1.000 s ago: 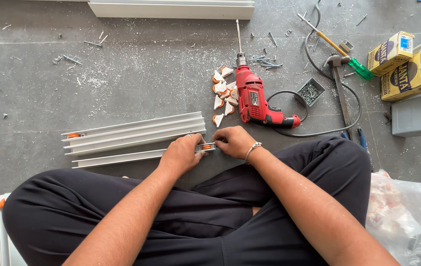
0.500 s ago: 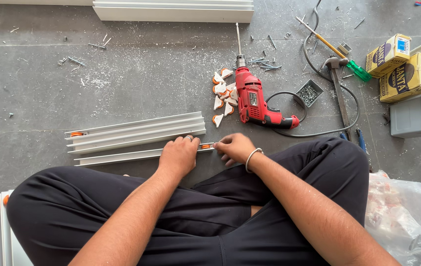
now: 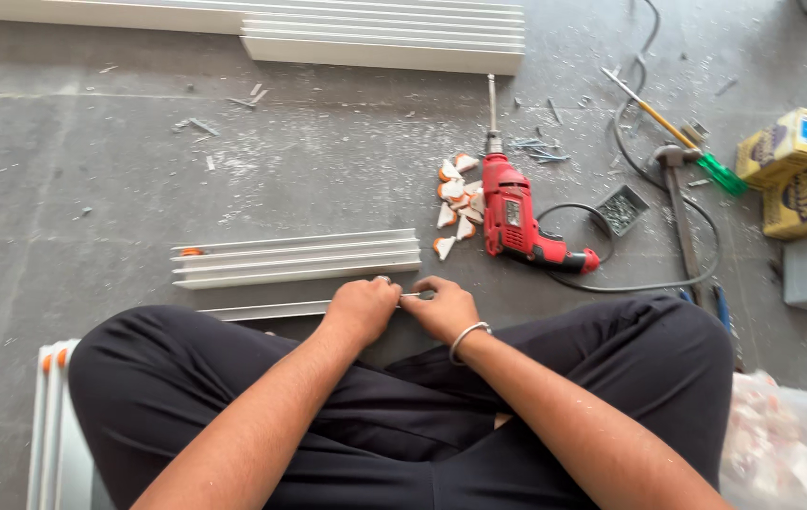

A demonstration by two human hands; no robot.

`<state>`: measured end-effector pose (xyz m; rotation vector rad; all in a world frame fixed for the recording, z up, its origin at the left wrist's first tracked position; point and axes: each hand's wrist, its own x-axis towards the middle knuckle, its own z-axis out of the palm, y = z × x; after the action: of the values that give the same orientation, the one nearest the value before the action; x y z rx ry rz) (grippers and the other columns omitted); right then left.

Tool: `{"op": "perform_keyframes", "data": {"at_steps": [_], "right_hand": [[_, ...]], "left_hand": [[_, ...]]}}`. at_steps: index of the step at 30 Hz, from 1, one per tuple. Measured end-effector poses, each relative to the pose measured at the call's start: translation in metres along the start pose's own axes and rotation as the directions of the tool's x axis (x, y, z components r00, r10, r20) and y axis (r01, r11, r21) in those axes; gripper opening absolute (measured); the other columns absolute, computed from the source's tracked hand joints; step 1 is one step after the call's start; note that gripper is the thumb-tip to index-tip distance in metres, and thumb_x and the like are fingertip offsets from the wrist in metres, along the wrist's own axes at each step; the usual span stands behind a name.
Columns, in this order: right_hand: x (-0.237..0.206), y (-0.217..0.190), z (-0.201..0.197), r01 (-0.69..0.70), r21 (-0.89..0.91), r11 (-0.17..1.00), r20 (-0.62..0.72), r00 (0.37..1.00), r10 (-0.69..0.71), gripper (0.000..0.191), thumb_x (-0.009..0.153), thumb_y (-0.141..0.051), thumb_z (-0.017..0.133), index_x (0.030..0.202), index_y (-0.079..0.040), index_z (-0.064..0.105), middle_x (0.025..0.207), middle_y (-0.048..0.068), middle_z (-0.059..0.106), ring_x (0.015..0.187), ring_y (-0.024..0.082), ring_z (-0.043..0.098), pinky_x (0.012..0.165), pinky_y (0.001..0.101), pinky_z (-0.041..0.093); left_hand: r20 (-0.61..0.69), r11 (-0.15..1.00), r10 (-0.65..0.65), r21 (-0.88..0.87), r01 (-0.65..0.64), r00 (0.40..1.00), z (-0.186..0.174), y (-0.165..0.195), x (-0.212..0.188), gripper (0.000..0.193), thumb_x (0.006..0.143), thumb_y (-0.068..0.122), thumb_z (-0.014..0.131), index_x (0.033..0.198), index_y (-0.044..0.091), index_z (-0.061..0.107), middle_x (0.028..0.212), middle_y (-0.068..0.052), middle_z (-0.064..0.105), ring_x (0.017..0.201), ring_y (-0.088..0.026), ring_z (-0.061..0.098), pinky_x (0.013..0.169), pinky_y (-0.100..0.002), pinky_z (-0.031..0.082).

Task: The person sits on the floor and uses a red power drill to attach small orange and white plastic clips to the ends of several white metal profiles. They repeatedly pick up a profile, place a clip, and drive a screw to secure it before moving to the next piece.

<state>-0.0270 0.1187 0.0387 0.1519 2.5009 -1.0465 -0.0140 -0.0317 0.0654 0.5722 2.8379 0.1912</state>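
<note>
I sit cross-legged on a grey floor. My left hand (image 3: 363, 308) grips the right end of a thin white channel strip (image 3: 262, 311) that lies across the floor in front of my knees. My right hand (image 3: 443, 309), with a metal bangle on the wrist, pinches something small at that same end; the piece itself is hidden by the fingers. A stack of white channel strips (image 3: 295, 258) lies just beyond the hands.
A red power drill (image 3: 514, 214) with its black cord lies to the right, beside a heap of white and orange end caps (image 3: 455, 201). Further right are a hammer (image 3: 679, 194), a screwdriver (image 3: 677, 132), a small box of screws (image 3: 622, 209) and yellow cartons (image 3: 800, 170). Long white profiles (image 3: 380, 38) lie at the top.
Both hands stay at the strip's right end with only small finger movement. The camera has shifted, so the scene sits lower and further right in view.
</note>
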Motion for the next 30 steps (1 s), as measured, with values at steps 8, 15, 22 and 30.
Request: {"op": "perform_keyframes", "data": {"at_steps": [8,15,22,30], "right_hand": [[0.001,-0.009,-0.016,0.094,-0.048,0.994,-0.092,0.991,-0.098,0.034,0.075,-0.037,0.077,0.101,-0.016,0.082,0.087,0.013,0.079,0.082,0.025,0.075,0.080,0.0365,0.059],[0.032,0.013,-0.085,-0.251,0.756,0.604,0.166,0.967,0.194,0.026,0.082,-0.018,0.068,0.100,0.001,0.071,0.089,0.011,0.067,0.076,0.027,0.070,0.075,0.0455,0.066],[0.042,0.004,-0.083,-0.260,0.805,0.532,0.185,0.964,0.191,0.025,0.085,-0.013,0.063,0.105,-0.001,0.070,0.092,0.006,0.064,0.077,0.021,0.064,0.064,0.0427,0.063],[0.062,0.002,-0.072,-0.143,0.564,0.813,0.098,0.990,0.105,0.025,0.087,-0.015,0.068,0.109,-0.006,0.076,0.089,0.005,0.069,0.072,0.016,0.065,0.058,0.0352,0.062]], "left_hand": [[-0.056,0.994,-0.015,0.106,0.021,0.998,-0.026,0.015,-0.003,0.009,0.082,0.012,0.067,0.089,0.013,0.072,0.092,-0.010,0.075,0.085,-0.030,0.076,0.070,-0.042,0.060],[-0.198,0.958,-0.078,0.258,0.129,0.977,-0.093,-0.020,0.043,0.010,0.082,0.012,0.066,0.089,0.014,0.071,0.092,-0.010,0.075,0.084,-0.029,0.076,0.066,-0.045,0.059],[-0.095,0.967,-0.194,0.149,0.207,0.976,-0.118,-0.063,0.082,0.017,0.090,0.009,0.062,0.099,0.018,0.074,0.104,-0.008,0.076,0.099,-0.032,0.073,0.077,-0.048,0.059],[-0.597,0.999,0.019,0.050,0.013,0.802,-0.093,-0.062,0.079,0.030,0.071,0.040,0.078,0.090,0.017,0.076,0.081,-0.004,0.075,0.076,-0.028,0.073,0.062,-0.044,0.052]]}}
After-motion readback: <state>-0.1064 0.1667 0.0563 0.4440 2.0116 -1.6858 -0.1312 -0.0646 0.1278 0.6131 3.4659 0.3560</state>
